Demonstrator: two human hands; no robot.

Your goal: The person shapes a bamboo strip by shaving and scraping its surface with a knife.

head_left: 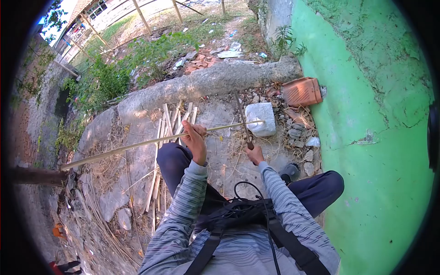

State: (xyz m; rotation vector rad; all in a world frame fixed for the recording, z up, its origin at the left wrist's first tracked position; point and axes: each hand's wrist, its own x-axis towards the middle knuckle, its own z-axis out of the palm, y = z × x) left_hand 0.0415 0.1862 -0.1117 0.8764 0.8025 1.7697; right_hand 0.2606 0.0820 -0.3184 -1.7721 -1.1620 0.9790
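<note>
My left hand [195, 141] is closed around a long, thin bamboo strip [123, 149]. The strip runs from the far left across my knees to a whitish block [260, 120], with its right end over the block's top. In my right hand [255, 155] is the handle of a machete [242, 114], its dark blade pointing away from me. The blade crosses the strip just left of the block; whether they touch I cannot tell. Several pale split bamboo strips [170, 120] lie on the ground beyond my left knee.
A green wall [366, 183] rises close on my right. An orange hollow brick [302, 92] and loose stones [297, 133] lie along it. Ahead is a low concrete ledge [201, 85]. A dark post or log [39, 176] stands at the left, near the strip's far end.
</note>
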